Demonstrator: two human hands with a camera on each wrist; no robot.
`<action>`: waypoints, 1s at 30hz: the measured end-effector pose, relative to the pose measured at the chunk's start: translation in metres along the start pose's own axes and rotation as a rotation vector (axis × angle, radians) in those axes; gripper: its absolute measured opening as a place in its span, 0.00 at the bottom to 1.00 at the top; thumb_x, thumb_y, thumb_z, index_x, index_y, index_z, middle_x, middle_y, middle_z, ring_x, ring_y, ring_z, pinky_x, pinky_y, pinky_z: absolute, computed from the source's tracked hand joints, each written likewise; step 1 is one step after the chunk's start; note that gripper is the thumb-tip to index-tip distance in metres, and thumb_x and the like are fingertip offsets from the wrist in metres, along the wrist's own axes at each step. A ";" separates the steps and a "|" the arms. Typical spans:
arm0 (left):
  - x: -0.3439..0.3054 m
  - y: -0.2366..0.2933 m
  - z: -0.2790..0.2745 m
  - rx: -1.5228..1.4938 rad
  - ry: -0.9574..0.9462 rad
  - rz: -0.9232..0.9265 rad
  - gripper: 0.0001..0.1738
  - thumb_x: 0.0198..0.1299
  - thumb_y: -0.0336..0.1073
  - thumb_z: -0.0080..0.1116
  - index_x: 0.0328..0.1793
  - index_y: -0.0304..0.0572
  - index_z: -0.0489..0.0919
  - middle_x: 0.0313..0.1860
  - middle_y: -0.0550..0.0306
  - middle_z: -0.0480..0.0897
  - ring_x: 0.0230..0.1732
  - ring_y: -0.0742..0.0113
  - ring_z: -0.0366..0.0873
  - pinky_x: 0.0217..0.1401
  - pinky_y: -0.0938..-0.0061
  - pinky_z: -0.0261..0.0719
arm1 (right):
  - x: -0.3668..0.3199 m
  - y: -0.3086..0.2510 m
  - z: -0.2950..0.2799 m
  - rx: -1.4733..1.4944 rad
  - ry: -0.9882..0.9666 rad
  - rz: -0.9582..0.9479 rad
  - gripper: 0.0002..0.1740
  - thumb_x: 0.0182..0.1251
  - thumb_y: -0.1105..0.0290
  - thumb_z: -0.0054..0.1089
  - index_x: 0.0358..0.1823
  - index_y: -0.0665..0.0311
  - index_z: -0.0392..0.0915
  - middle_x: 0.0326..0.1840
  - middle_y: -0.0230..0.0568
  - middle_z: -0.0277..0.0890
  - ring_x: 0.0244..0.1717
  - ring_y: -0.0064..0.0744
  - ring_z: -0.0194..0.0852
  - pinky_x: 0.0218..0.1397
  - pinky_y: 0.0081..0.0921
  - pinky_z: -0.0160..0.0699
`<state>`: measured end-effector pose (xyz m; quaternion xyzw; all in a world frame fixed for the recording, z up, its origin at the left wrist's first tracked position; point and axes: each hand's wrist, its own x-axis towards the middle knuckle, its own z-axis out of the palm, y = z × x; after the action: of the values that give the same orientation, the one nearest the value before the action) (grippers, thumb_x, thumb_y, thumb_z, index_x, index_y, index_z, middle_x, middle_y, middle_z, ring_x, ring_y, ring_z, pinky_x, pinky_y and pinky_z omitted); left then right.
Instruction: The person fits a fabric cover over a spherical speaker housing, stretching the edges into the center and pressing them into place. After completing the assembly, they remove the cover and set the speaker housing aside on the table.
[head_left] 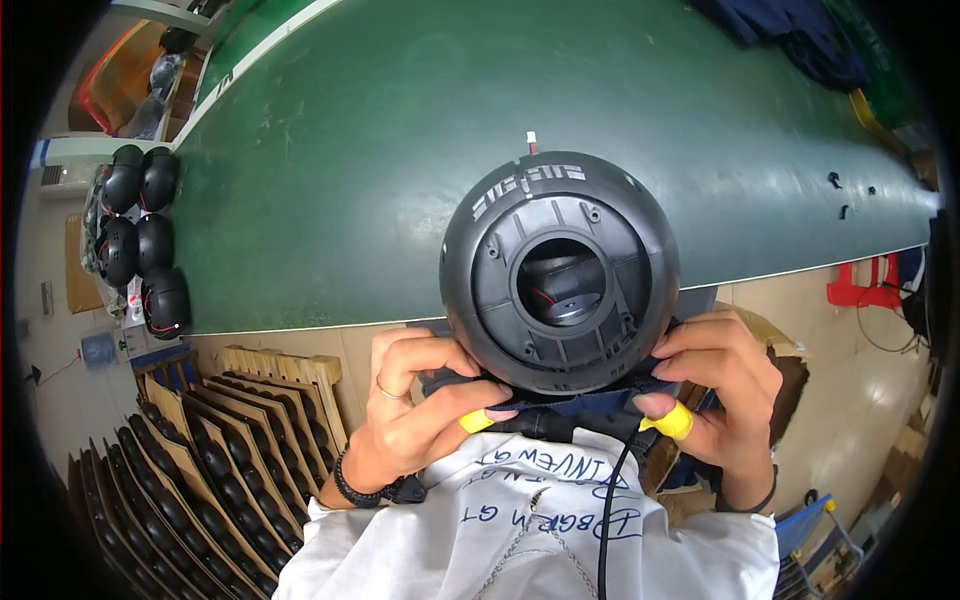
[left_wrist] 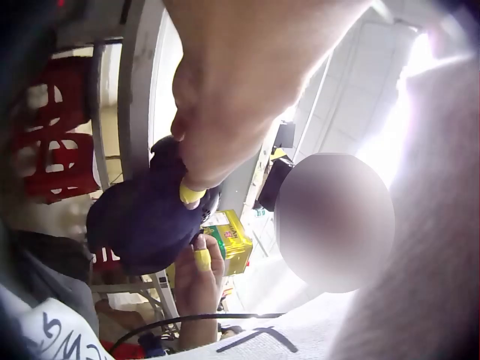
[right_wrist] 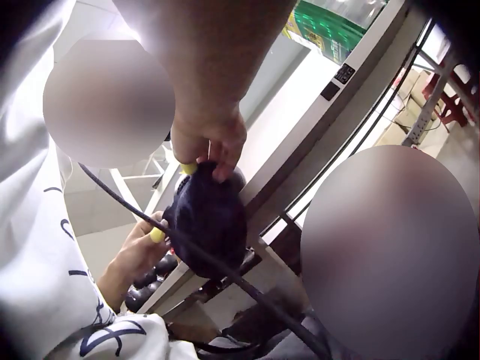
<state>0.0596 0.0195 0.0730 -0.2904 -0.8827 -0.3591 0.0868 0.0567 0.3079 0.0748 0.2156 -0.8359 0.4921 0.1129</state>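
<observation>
My left hand (head_left: 425,400) and right hand (head_left: 727,390), fingers curled, pinch dark cloth (right_wrist: 208,225) at the black housing (head_left: 625,270) between them; wrapping or wiping appears partway, top uncovered.

Dark blue cloth (left_wrist: 142,225) hangs centrally — the left hand (left_wrist: 206,142) at its upper right, the right hand (left_wrist: 199,281) at its lower right, 1 yellow-green box (left_wrist: 234,244) rightward.

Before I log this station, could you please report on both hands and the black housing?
Left hand and right hand pinching dark cloth. Round black housing between them, opening up. Black cable hanging near right thumb, possible snag.
</observation>
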 end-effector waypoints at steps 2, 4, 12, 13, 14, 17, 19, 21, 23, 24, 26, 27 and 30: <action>-0.003 0.001 0.004 0.003 0.065 -0.006 0.15 0.44 0.38 0.82 0.40 0.52 0.91 0.47 0.60 0.79 0.49 0.58 0.72 0.45 0.69 0.74 | 0.000 0.000 -0.001 -0.035 -0.002 -0.026 0.20 0.50 0.64 0.84 0.37 0.64 0.82 0.41 0.42 0.84 0.38 0.43 0.82 0.40 0.32 0.81; -0.010 -0.001 0.010 0.005 0.154 -0.012 0.16 0.46 0.43 0.83 0.40 0.53 0.90 0.52 0.56 0.79 0.52 0.56 0.73 0.47 0.68 0.76 | -0.003 0.000 -0.002 -0.070 -0.011 -0.049 0.20 0.50 0.62 0.84 0.37 0.64 0.82 0.42 0.42 0.83 0.38 0.42 0.80 0.41 0.33 0.81; -0.001 -0.019 0.035 -0.252 0.322 0.008 0.20 0.58 0.46 0.76 0.43 0.41 0.80 0.79 0.18 0.61 0.80 0.19 0.58 0.79 0.43 0.67 | 0.012 0.023 0.007 -0.264 0.130 -0.236 0.19 0.56 0.59 0.77 0.30 0.61 0.74 0.66 0.61 0.73 0.67 0.65 0.72 0.64 0.50 0.78; -0.001 -0.022 0.038 -0.249 0.326 0.007 0.20 0.58 0.46 0.76 0.43 0.41 0.80 0.79 0.18 0.61 0.80 0.19 0.58 0.79 0.43 0.67 | 0.014 0.028 0.007 -0.262 0.129 -0.240 0.19 0.56 0.59 0.77 0.30 0.61 0.74 0.66 0.61 0.73 0.67 0.65 0.72 0.64 0.50 0.78; -0.002 -0.027 0.044 -0.286 0.349 0.029 0.20 0.59 0.45 0.75 0.44 0.40 0.78 0.78 0.17 0.63 0.79 0.19 0.60 0.79 0.43 0.68 | 0.015 0.034 0.007 -0.213 0.095 -0.238 0.17 0.57 0.62 0.73 0.29 0.62 0.72 0.69 0.65 0.71 0.71 0.70 0.68 0.70 0.55 0.73; 0.004 -0.031 0.049 -0.297 0.360 0.062 0.21 0.63 0.45 0.72 0.46 0.40 0.74 0.75 0.17 0.67 0.77 0.21 0.65 0.78 0.43 0.70 | 0.028 0.042 0.008 -0.150 0.054 -0.261 0.13 0.52 0.72 0.65 0.29 0.65 0.67 0.71 0.75 0.69 0.74 0.80 0.65 0.78 0.62 0.65; 0.004 -0.035 0.051 -0.307 0.369 0.064 0.22 0.63 0.47 0.71 0.47 0.39 0.74 0.74 0.18 0.68 0.76 0.21 0.67 0.78 0.42 0.70 | 0.037 0.046 0.008 -0.097 0.013 -0.318 0.13 0.45 0.74 0.62 0.28 0.66 0.64 0.68 0.76 0.72 0.69 0.82 0.71 0.72 0.61 0.74; 0.010 -0.036 0.054 -0.280 0.409 0.079 0.22 0.64 0.46 0.71 0.48 0.40 0.72 0.71 0.22 0.72 0.72 0.24 0.73 0.75 0.44 0.75 | 0.042 0.047 0.010 -0.064 -0.014 -0.353 0.14 0.41 0.76 0.61 0.27 0.66 0.63 0.66 0.76 0.74 0.66 0.82 0.74 0.69 0.61 0.78; 0.012 -0.037 0.057 -0.265 0.481 0.123 0.22 0.62 0.44 0.72 0.48 0.41 0.71 0.68 0.27 0.75 0.68 0.29 0.77 0.72 0.46 0.79 | 0.035 0.039 0.012 -0.013 0.025 -0.152 0.15 0.36 0.78 0.57 0.27 0.66 0.62 0.65 0.74 0.76 0.65 0.82 0.75 0.69 0.61 0.78; 0.013 -0.037 0.059 -0.271 0.508 0.122 0.23 0.60 0.40 0.75 0.47 0.41 0.70 0.63 0.30 0.78 0.64 0.33 0.80 0.68 0.48 0.82 | 0.034 0.039 0.015 -0.001 0.063 -0.160 0.15 0.31 0.80 0.53 0.26 0.66 0.61 0.62 0.72 0.77 0.63 0.78 0.77 0.66 0.62 0.80; 0.018 -0.039 0.068 -0.308 0.580 0.130 0.22 0.60 0.38 0.75 0.47 0.40 0.70 0.61 0.32 0.79 0.63 0.33 0.81 0.66 0.49 0.83 | 0.031 0.046 0.013 0.053 0.067 -0.189 0.15 0.37 0.78 0.58 0.26 0.65 0.61 0.62 0.71 0.78 0.63 0.74 0.78 0.65 0.62 0.81; 0.020 -0.039 0.070 -0.343 0.649 0.143 0.22 0.60 0.37 0.76 0.46 0.40 0.70 0.59 0.33 0.81 0.61 0.34 0.82 0.64 0.50 0.84 | 0.031 0.049 0.011 0.107 0.077 -0.218 0.16 0.43 0.76 0.63 0.26 0.65 0.61 0.61 0.70 0.78 0.62 0.71 0.79 0.63 0.62 0.82; 0.023 -0.042 0.051 -0.316 0.545 0.116 0.19 0.63 0.35 0.73 0.45 0.39 0.70 0.56 0.37 0.82 0.59 0.36 0.83 0.57 0.54 0.85 | 0.032 0.049 0.012 0.108 0.119 -0.261 0.26 0.59 0.52 0.69 0.26 0.62 0.62 0.56 0.63 0.80 0.57 0.61 0.81 0.59 0.58 0.84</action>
<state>0.0199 0.0408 0.0197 -0.2434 -0.7422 -0.5507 0.2943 0.0058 0.3096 0.0440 0.2984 -0.7650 0.5294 0.2134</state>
